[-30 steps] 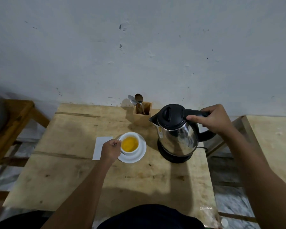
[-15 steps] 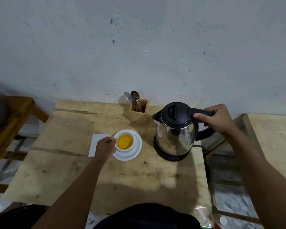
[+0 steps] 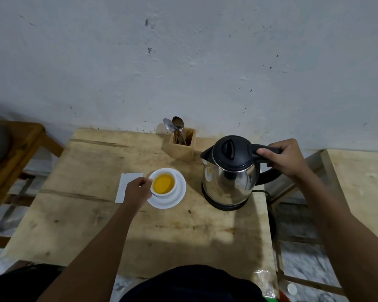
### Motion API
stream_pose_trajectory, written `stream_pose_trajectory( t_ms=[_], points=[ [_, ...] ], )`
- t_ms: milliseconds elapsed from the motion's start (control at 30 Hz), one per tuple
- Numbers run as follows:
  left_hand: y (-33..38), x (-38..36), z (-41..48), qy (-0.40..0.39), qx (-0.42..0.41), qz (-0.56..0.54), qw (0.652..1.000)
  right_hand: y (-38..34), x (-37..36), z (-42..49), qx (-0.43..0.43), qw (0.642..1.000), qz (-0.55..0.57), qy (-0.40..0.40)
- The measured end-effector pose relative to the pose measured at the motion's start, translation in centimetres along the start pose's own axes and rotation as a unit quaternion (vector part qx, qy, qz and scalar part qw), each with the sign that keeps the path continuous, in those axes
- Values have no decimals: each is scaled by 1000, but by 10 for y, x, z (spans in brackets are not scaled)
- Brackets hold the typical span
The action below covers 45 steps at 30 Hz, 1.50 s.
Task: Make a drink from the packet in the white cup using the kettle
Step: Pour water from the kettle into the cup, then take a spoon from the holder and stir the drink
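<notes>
step: looks like parking the kettle (image 3: 228,171) on its black base (image 3: 226,204) after the pour, going by the orange drink already sitting in the white cup (image 3: 163,183)
how to do it well: lower straight down, centre the body over the base, feel it seat flat before letting go; no tilting toward the spout, probably still hot water inside
watch out for: cord trailing off the right edge of the worktop (image 3: 96,214), easy to snag with the forearm
right hand: right hand (image 3: 285,158) wrapped tight round the black handle from above, thumb lying along the top toward the lid, wrist a bit raised, forearm coming in from the lower right
left hand: left hand (image 3: 138,189) at the cup's left side, fingers pinched together on something thin at the rim, maybe a spoon or the cup handle, can't tell which
where the cup is: on its white saucer (image 3: 179,197), mid-worktop, left of the kettle and clear of it
packet: white flat thing (image 3: 124,184) just left of the saucer, partly under the left hand, probably the packet
extras: wooden spoon holder (image 3: 183,147) at the back by the wall, spoons (image 3: 176,125) sticking up
next probably: stir, gently, cup looks fairly full
</notes>
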<state>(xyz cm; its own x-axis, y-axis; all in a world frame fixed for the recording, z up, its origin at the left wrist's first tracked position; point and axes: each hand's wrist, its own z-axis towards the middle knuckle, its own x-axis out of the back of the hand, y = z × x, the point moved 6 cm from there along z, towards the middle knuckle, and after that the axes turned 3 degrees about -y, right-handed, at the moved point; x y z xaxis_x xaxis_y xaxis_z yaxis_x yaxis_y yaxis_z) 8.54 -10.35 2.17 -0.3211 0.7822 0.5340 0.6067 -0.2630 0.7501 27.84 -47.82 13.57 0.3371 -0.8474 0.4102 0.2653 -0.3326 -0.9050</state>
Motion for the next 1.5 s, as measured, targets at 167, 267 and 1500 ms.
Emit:
stream_pose_trajectory(
  t_ms=[167,267,1500],
  points=[
    [0,0,0,-1,-5,3,1000,-2,-4,-1,22,999,-29,-12],
    [0,1,1,0,-9,2,1000,5,2,-12,9,1000,-18,10],
    [-5,15,33,-204,45,-20,978,-80,-203,114,-169,942,-285,-53]
  ],
)
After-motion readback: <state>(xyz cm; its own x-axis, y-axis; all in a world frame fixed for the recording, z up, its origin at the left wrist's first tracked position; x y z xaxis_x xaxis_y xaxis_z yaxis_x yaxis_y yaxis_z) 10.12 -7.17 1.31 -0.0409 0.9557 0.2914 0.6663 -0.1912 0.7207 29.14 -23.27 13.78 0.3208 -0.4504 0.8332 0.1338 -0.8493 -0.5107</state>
